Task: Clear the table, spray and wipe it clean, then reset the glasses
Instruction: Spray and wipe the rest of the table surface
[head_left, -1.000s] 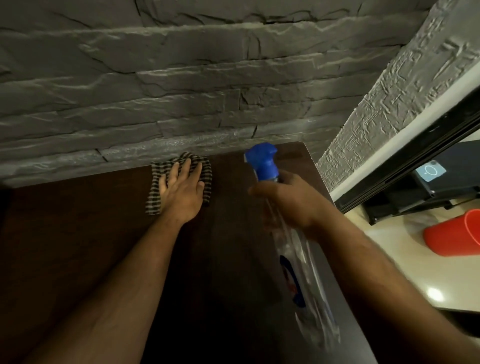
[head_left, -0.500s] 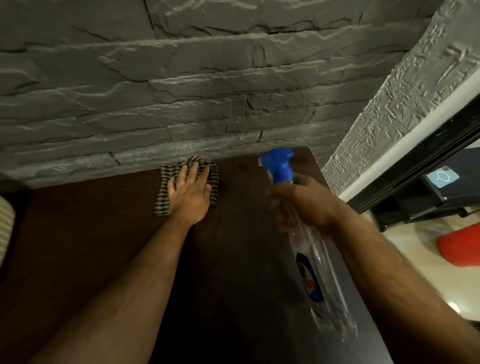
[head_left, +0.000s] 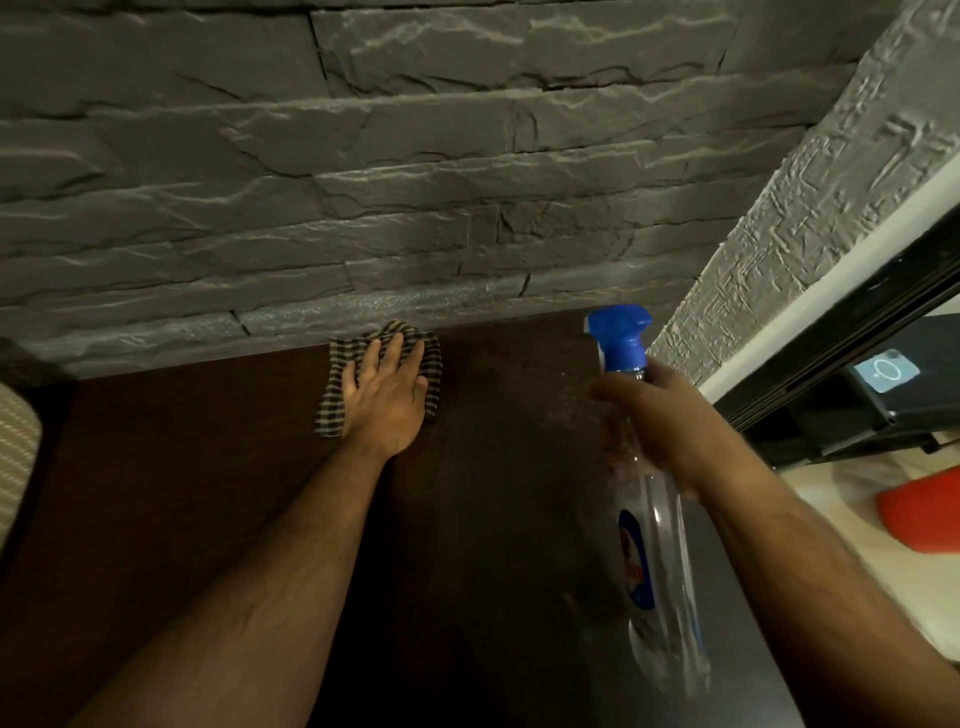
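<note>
At the far left edge a pale ribbed cushion (head_left: 15, 467) shows beside the dark brown wooden table (head_left: 182, 467), which butts against a grey rough-cut stone wall (head_left: 363, 182). The left hand (head_left: 384, 400) lies flat with fingers straight and slightly spread, pressing a black-and-tan checked cloth (head_left: 332, 410) onto the tabletop at its far edge, just beside the wall. The cloth looks soft and limp, so a flat palm should drag it better than a pinch. Further right, the right hand (head_left: 660, 421) curls around the neck of a clear plastic spray bottle with a blue trigger head (head_left: 621, 338), held above the table's right side. The bottle seems light, stiff and possibly slick; the neck below the trigger is the sure hold. No glasses are in view. A red plastic tub (head_left: 924, 514) sits at the far right.
</note>
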